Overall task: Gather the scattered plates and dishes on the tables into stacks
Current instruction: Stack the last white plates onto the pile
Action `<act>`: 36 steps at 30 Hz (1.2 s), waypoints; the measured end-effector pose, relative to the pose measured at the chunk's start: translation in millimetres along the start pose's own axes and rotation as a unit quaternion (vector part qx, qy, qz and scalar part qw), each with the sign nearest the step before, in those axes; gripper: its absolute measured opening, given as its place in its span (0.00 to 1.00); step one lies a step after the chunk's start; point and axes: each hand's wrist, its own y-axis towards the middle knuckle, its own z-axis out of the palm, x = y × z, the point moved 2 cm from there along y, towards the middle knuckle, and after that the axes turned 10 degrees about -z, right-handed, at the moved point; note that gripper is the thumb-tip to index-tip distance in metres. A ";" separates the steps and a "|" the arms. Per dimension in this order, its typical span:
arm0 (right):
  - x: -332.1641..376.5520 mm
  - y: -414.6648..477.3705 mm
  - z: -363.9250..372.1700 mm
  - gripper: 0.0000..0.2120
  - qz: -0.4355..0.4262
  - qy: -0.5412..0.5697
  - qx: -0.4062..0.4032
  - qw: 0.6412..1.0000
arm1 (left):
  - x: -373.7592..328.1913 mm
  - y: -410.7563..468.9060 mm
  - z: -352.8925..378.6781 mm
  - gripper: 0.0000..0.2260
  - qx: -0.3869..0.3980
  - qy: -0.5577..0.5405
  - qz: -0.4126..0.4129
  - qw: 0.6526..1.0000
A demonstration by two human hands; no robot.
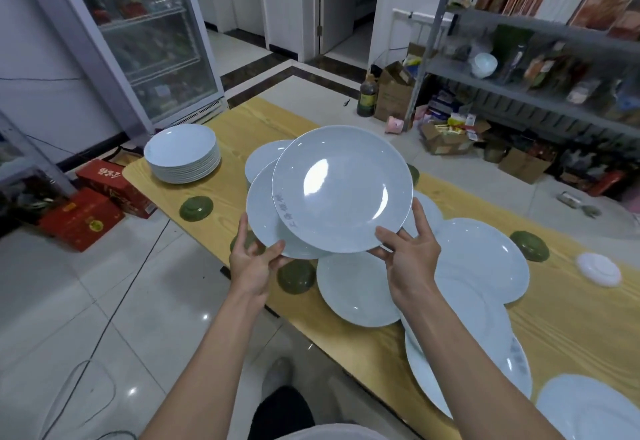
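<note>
Holding a small pile of round pale-blue ceramic plates (341, 188) above the wood-grain yellow bench (242, 121), the person is partway through gathering. Two plates show clearly in the held pile, the upper one off-centre on the lower; a third rim behind may belong to it or lie on the bench, I cannot tell. The left hand (254, 259) grasps the lower plate's near edge; the right hand (410, 249) grips the upper plate's near rim. Next, I judge, comes squaring the two and carrying them to the neat tall stack of pale-blue plates (181, 154) at the far left corner. About five loose plates still lie on the bench nearby, some overlapping, with five small dark-green bowls (195, 207) upside down and one small white dish (598, 269).
</note>
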 end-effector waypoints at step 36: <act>-100.4 140.7 147.4 0.41 0.003 -0.019 -0.193 0.981 | -87.4 268.9 -18.8 0.43 0.030 0.107 -0.140 0.984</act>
